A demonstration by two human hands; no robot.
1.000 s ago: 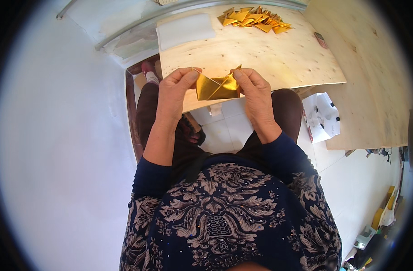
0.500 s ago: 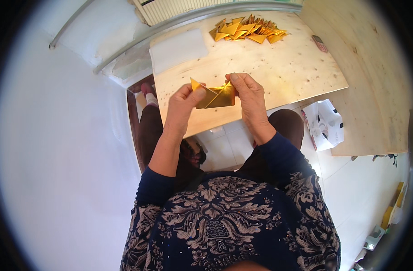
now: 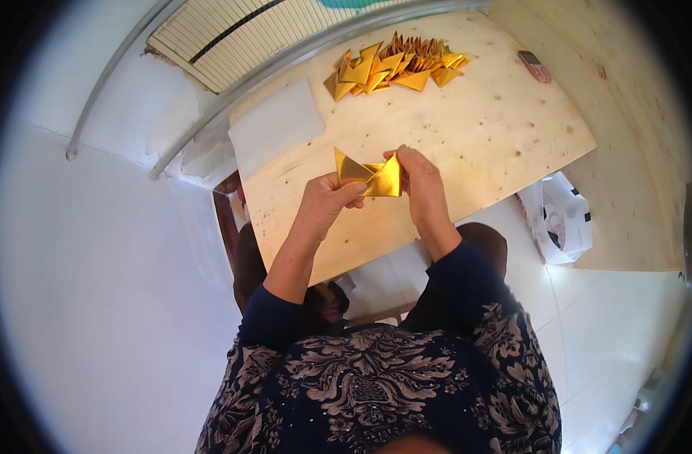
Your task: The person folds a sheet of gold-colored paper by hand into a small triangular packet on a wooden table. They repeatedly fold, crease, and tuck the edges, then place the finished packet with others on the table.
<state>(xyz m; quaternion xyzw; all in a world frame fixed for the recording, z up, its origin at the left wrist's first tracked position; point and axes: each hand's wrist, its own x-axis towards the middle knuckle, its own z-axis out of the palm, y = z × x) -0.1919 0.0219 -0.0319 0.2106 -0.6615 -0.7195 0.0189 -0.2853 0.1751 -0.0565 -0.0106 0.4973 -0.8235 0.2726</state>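
Note:
Between my two hands is a folded gold foil paper (image 3: 384,181), shaped like a small boat with a pointed corner up at each end. My left hand (image 3: 329,198) pinches its lower left part, thumb across the front. At the right end, the fingers and thumb of my right hand (image 3: 424,181) close on the raised corner; some of these fingers are hidden behind the paper. Farther off on the wooden table (image 3: 467,144) lies a heap of similar folded gold papers (image 3: 395,64), several of them packed in a row.
A stack of whitish sheets (image 3: 278,125) lies at the table's left side. Near the far right corner rests a red and dark mobile phone (image 3: 534,66). A white bag (image 3: 565,219) stands on the floor beside the table's right edge, next to a wooden panel (image 3: 634,151).
My view has shifted, so the table shows more fully. My left hand has moved from the paper's left corner down to its lower edge, leaving that corner free.

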